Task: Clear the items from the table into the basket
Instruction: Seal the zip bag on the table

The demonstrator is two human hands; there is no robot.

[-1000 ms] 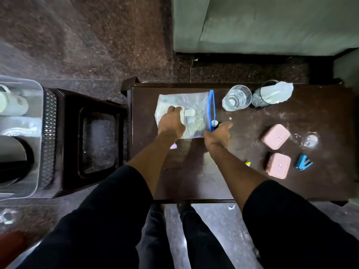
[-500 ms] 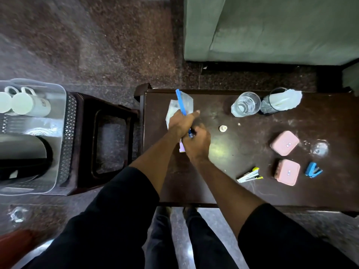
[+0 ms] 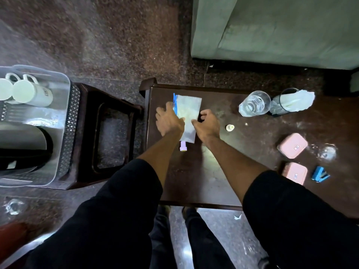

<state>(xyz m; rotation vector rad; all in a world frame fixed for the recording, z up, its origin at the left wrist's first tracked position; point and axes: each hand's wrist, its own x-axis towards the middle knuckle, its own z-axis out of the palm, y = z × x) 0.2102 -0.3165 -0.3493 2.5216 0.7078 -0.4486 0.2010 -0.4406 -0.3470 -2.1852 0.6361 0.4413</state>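
Toward 10 o'clock on the surface (image 3: 242,162): one clear zip bag (image 3: 189,109), blue strip along its left edge. Left hand (image 3: 169,123) grips that edge, thumb on top. Right hand (image 3: 207,125) pinches the right edge, fingers curled. 1 o'clock: one glass (image 3: 254,103), one mesh cup (image 3: 279,107). 4 o'clock: two pink boxes (image 3: 293,145), one blue stapler (image 3: 319,174). Basket (image 3: 66,121) at 9 o'clock, off the surface, holding two white mugs (image 3: 29,91).

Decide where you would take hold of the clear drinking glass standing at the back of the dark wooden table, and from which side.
Probably best: grip the side wall of the clear drinking glass, coming from its left or near side. It stands upright, and the black mesh holder crowds its right; the dark wooden table is bare on its left.
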